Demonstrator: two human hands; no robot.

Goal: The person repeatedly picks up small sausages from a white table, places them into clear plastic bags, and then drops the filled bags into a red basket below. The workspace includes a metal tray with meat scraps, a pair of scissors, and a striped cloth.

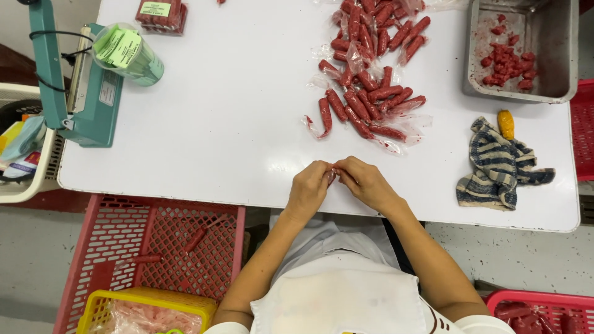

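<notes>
Pinching small red piece point(333, 174), mostly hidden between left hand point(310, 187), right hand point(365, 181).

Green labels point(122, 47); clear sausage wrappers point(371, 80)

A white table point(216, 124) fills most of the view; at its left edge stands a teal heat sealer point(86, 93), with a clear cup of green labels point(127, 52) lying against it; a sealed pack of red sausages point(162, 13) sits at the top edge; a metal tray point(557, 62) holding red scraps occupies the top right corner; below it lies a crumpled striped cloth point(498, 167), a small yellow object point(506, 124) touching its upper edge; a red plastic crate point(154, 247) stands on the floor at lower left, a yellow basket point(148, 303) in front of it.
</notes>
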